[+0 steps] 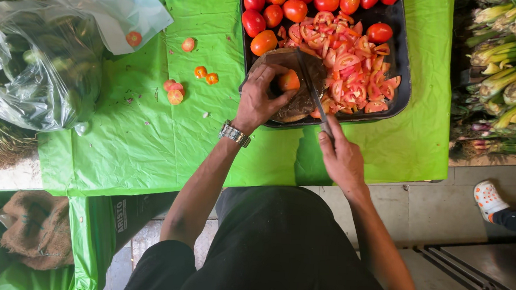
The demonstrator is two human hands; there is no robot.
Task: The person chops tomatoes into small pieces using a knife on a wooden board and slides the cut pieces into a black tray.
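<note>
1. My left hand (261, 100) sits on the round wooden cutting board (291, 84), fingers curled down over a tomato piece (289, 81), pinning it to the board
2. My right hand (340, 159) is closed around the knife handle, near the front edge of the tabletop; the knife (312, 85) runs up from it, blade angled over the board just right of the tomato piece
3. Cannot tell whether the blade touches the tomato piece or sits just beside it
4. The board rests inside the black tray (403, 64), at its near left corner; the tray lies toward the far right part of the tabletop
5. Sliced tomatoes (352, 67) are piled in the tray right of the board; whole tomatoes (296, 4) line its far left side
6. Green plastic sheet (169, 139) covers the tabletop
7. Tomato scraps (177, 92) lie scattered on the sheet, left of the tray, well apart from my hands
8. Metal wristwatch (235, 133) on my left wrist
9. Clear plastic bag of dark greens (33, 65) at the left edge of the tabletop
10. Corn cobs in husks (511, 53) stacked past the right edge
11. Burlap sack (35, 227) lower left, off the tabletop
12. Another person's patterned shoe (489, 198) on the floor at right
</note>
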